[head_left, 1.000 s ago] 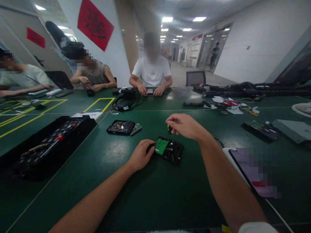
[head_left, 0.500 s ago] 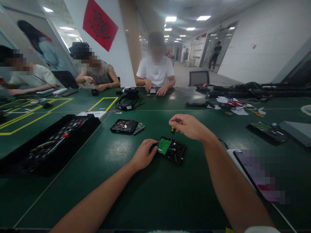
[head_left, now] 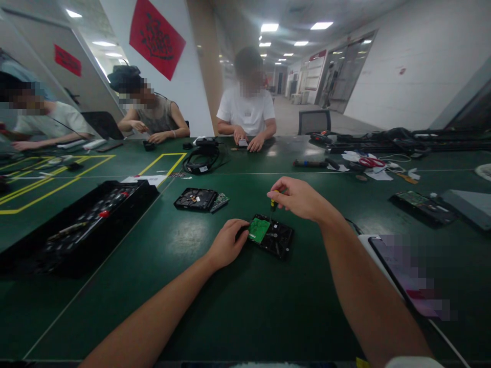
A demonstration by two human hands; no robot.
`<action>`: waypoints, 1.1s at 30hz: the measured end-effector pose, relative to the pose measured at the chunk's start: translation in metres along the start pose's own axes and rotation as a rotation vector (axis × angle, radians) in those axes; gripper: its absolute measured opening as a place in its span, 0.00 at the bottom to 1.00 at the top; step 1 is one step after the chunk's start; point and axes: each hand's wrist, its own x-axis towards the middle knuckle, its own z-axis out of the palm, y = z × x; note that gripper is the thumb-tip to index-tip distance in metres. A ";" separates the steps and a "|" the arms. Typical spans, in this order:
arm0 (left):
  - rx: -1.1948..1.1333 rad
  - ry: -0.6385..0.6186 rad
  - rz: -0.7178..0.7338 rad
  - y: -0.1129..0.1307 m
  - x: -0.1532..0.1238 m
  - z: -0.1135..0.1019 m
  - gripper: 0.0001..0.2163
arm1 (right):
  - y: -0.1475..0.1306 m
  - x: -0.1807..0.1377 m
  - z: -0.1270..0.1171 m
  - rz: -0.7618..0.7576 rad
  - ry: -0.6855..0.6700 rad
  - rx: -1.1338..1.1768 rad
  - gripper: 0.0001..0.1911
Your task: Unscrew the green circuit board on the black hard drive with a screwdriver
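Observation:
A black hard drive (head_left: 276, 238) with a green circuit board (head_left: 259, 229) lies on the green table (head_left: 238, 306) in front of me. My left hand (head_left: 226, 244) grips the drive's left edge with curled fingers. My right hand (head_left: 299, 197) hovers just above the drive, pinched on a small screwdriver (head_left: 273, 203) with a yellow and black handle. The screwdriver stands upright with its tip down on the drive near the circuit board.
A second opened drive (head_left: 196, 199) lies further back. A black tool case (head_left: 82, 220) sits at the left, a phone (head_left: 408, 276) at the right, another board (head_left: 422, 204) beyond it. Three people sit across the table. Cables, scissors (head_left: 370, 162) and tools clutter the far right.
My head has turned slightly, shifting the view. My right hand has lifted a little with the screwdriver. My left hand stays on the drive's edge.

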 end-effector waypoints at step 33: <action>0.114 0.011 0.098 0.017 0.001 -0.002 0.18 | -0.002 0.000 -0.011 -0.090 0.252 0.003 0.15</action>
